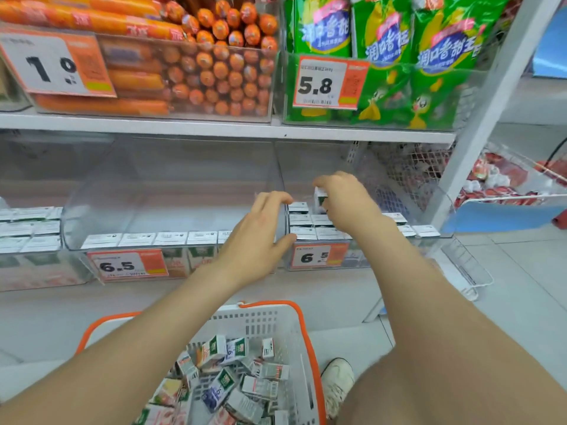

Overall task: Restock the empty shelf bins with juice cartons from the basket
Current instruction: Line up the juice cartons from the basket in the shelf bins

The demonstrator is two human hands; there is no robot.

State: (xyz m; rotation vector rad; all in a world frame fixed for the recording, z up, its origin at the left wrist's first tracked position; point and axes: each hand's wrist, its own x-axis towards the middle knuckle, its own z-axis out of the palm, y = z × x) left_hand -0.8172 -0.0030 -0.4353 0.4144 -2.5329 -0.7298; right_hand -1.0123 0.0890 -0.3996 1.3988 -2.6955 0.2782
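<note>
your right hand [346, 200] is over the right-hand clear bin [441, 207] on the lower shelf, grip clamped on one small juice carton [320, 198]. the carton is upright and sits just above the cartons already laid in that bin [303, 220], toward the bin's back left; whether it touches them cannot be told. those cartons lie in rows, filling the front and left of the bin floor. your left hand [254, 240] is at the wall where the right-hand bin meets the middle bin [101, 191]. its fingers are bent over the upper edge and its thumb is low at the front corner, so the grip is spread apart; you cannot tell whether it clamps the wall or only rests there. the middle bin has a single row of cartons [138, 239] along its front edge. the bin at far left holds several rows [27, 228]. price tags reading 6.5 hang on the middle bin [127, 265] and the right-hand bin [319, 256]. the white basket with orange rim [270, 320] stands on the floor below your arms, with loose juice cartons [227, 381] jumbled inside. a white shoe [337, 381] is just right of the basket. on the shelf above are orange sausages [214, 72] and green snack bags [383, 35].
</note>
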